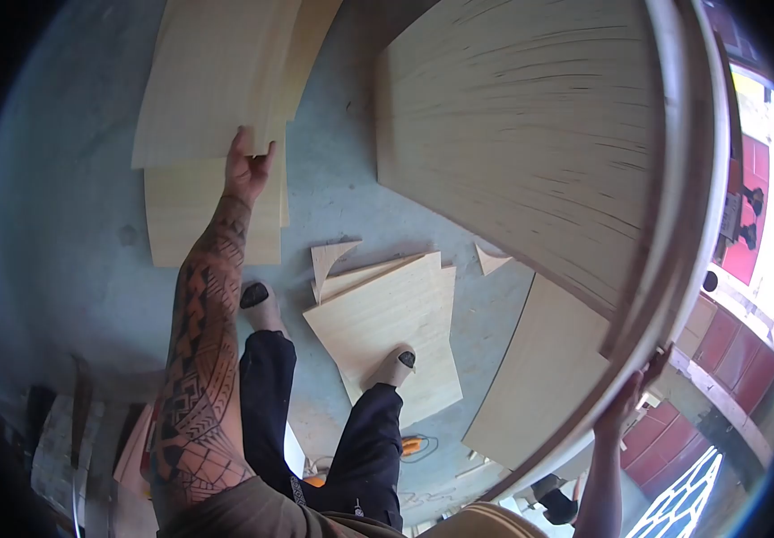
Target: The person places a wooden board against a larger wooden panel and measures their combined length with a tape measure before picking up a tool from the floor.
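Observation:
With my left arm stretched forward, my left hand (251,170) grips the near edge of a pale plywood sheet (217,81). That sheet overlaps another plywood piece (212,215) on the floor. Over on the right, my right hand (622,408) is closed on the edge of a long wooden panel (575,435), which looks curved in this wide view; some fingers are hidden behind it. Beyond that edge stands a large streaked plywood panel (513,134), filling the upper right.
Several cut plywood pieces (396,323) lie stacked between my feet, one foot on top. Small curved offcuts (490,260) are scattered nearby. Another flat sheet (526,368) lies beneath the large panel. An orange object (414,446) rests on the grey floor (333,206).

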Tool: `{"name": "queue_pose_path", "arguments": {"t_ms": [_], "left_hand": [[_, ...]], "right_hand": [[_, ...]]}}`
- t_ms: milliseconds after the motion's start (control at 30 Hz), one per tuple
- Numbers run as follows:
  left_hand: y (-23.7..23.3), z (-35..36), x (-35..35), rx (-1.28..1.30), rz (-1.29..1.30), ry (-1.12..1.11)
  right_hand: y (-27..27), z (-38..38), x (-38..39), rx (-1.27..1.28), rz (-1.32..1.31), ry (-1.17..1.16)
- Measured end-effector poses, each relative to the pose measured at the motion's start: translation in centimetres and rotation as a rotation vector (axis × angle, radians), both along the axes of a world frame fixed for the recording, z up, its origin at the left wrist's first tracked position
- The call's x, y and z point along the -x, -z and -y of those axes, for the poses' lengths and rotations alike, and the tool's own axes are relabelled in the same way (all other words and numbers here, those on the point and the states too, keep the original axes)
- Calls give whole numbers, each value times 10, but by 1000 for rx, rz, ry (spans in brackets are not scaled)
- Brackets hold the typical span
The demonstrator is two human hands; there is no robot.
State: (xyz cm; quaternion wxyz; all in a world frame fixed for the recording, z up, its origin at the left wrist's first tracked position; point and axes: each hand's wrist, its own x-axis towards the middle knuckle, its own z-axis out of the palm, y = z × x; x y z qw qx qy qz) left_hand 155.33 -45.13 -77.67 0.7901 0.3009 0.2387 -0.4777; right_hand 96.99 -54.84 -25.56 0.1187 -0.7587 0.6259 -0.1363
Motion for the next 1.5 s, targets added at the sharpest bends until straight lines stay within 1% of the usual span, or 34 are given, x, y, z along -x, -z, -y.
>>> {"name": "queue_pose_path", "arguments": {"t_ms": [33,67,100,167,200,233,267,300,367,400,433,467,500,567,633,700,733,767,800,867,933,1000,1033,1067,1100,1133,1167,1233,1267,1333,1367,1433,1467,1500], "left_hand": [[-3,-3,-12,107,-29,0],[-7,-4,-21,120,-36,-43],[-13,-7,-35,174,-86,-42],[-24,-16,-63,312,-233,10],[-40,-26,-73,348,-239,49],[-74,-30,-75,202,-116,-9],[-101,-47,-78,205,-44,23],[-124,-66,-74,132,146,22],[-215,-98,-43,-39,285,47],[-233,-127,-47,-128,130,51],[-268,-161,-31,-127,168,69],[-299,-183,-14,-166,235,0],[-330,-203,3,-173,233,-15],[-409,-228,47,-127,292,-6],[-467,-242,83,-99,314,8],[-522,-271,135,-94,322,12],[-543,-281,161,-93,376,17],[-563,-286,190,-88,424,26],[-595,-291,229,-80,423,43],[-630,-310,289,-88,432,37],[-647,-323,328,-108,430,20],[-651,-340,360,-62,442,65],[-654,-348,373,-82,441,36],[-655,-352,388,-57,412,83],[-651,-354,401,-21,383,133],[-645,-357,412,-36,376,145],[-642,-361,425,-36,374,125],[-638,-362,446,-91,298,266],[-627,-367,449,-87,300,253],[-604,-381,453,-14,229,594],[-598,-387,451,-8,226,587],[-595,-383,453,-52,-214,898],[-585,-385,456,-64,-204,913],[-579,-387,455,-89,-170,902]], "right_hand": [[9,4,-14,3,-28,2],[15,4,-24,8,-188,27],[25,7,-50,47,-256,-10],[49,19,-54,4,-306,32],[54,26,-60,-5,-304,48],[52,29,-67,-37,-328,118],[51,34,-66,-49,-310,139],[48,37,-68,-67,-294,158],[36,36,-75,-69,-291,175],[29,35,-79,-68,-273,183],[20,20,-78,-18,-217,182],[19,18,-77,-7,-201,182],[19,18,-76,3,-185,176],[15,14,-73,49,-131,186],[13,13,-64,68,-92,153],[10,13,-44,-55,26,36],[10,10,-30,-48,49,30],[5,10,-13,-253,135,-95],[-2,13,4,-453,212,-223],[-5,-20,41,-575,472,-282],[-20,-67,83,-408,540,-198],[-15,-92,120,-381,573,-197],[-14,-102,128,-343,620,-173],[-14,-109,131,-364,616,-201],[-18,-108,133,-385,641,-153],[-23,-105,134,-401,665,-101],[-27,-98,133,-405,659,-121],[-39,-79,120,-552,819,-95],[-45,-69,114,-551,816,-109],[-49,-52,98,-545,845,-68],[-51,-48,92,-543,838,-76],[-60,-36,84,-363,444,-99],[-64,-27,82,-346,419,-111],[-60,-23,80,-305,322,-197]]}}
